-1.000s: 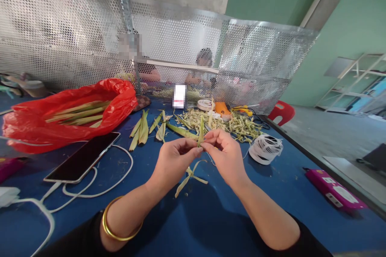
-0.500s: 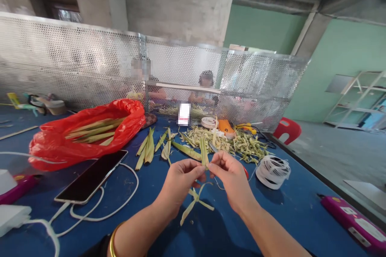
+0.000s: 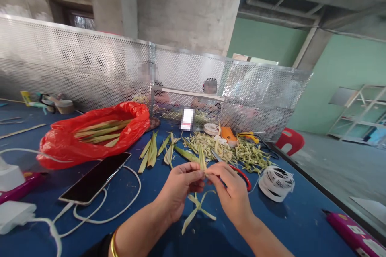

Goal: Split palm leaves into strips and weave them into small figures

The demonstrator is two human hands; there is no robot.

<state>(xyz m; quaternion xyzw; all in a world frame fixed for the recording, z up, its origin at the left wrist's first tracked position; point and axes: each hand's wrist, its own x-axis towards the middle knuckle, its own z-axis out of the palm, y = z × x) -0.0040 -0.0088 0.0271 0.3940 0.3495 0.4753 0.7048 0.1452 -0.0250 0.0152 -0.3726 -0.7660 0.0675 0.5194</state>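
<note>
— Holding what, and how?
— Gripping a corn-husk strip point(image 3: 201, 156) low down, with thumb and fingertips of the left hand point(image 3: 185, 186) and of the right hand point(image 3: 230, 192) meeting at its base. Both drawn in to a close pinch, with no wide gap at the fingers. Raised above the blue table point(image 3: 144, 233), tip pointing up and away.

— Likeliest to go wrong?
— Splitting, at a guess. Apparently thin and ridged along its length, so apt to tear under an uneven tug from either side.

— And slipping?
— Possible too: pinched by very little, near one end only. Might fan out or drop on a slackened thumb.

— Anything risky close by?
— Red-handled scissors point(image 3: 243, 176), just beyond the right hand and partly hidden by it. Easy to knock with the knuckles on a forward reach.

— Below?
— A star-shaped husk piece point(image 3: 197, 205), lying on the tabletop under the hands. Liable to be brushed aside by a lowered wrist.

— And off to the right?
— A roll of white ribbon point(image 3: 276, 184), with a thin strand point(image 3: 255, 184) running toward the scissors. Prone to snagging if caught by a finger; can't tell where anchored.
</note>
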